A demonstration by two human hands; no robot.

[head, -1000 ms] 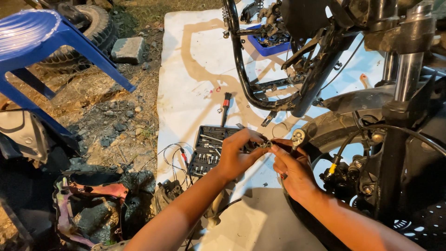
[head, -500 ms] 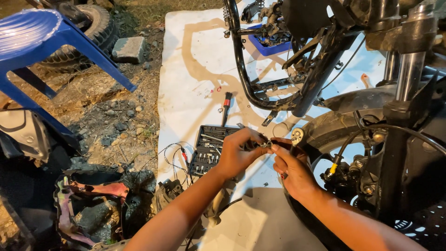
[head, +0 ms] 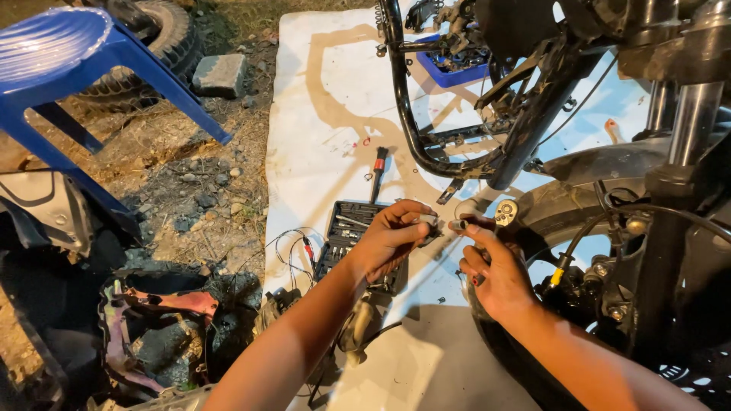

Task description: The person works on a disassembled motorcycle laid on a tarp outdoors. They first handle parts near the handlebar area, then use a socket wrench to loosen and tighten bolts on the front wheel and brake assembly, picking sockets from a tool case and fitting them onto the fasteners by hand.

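Centre of frame: left hand (head: 392, 240) and right hand (head: 493, 270) each have fingers closed in a pinch on a small metal fitting (head: 445, 224) held between them, above the open socket set (head: 352, 232). The fitting looks light, rigid and likely greasy, so it is best gripped by its ends with the fingertips.

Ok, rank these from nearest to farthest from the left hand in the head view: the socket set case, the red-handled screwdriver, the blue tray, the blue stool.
1. socket set case, just below and left of the left hand.
2. red-handled screwdriver, on the white sheet above it.
3. blue tray, farther up, under the motorcycle frame.
4. blue stool, far off at the left, on the dirt.
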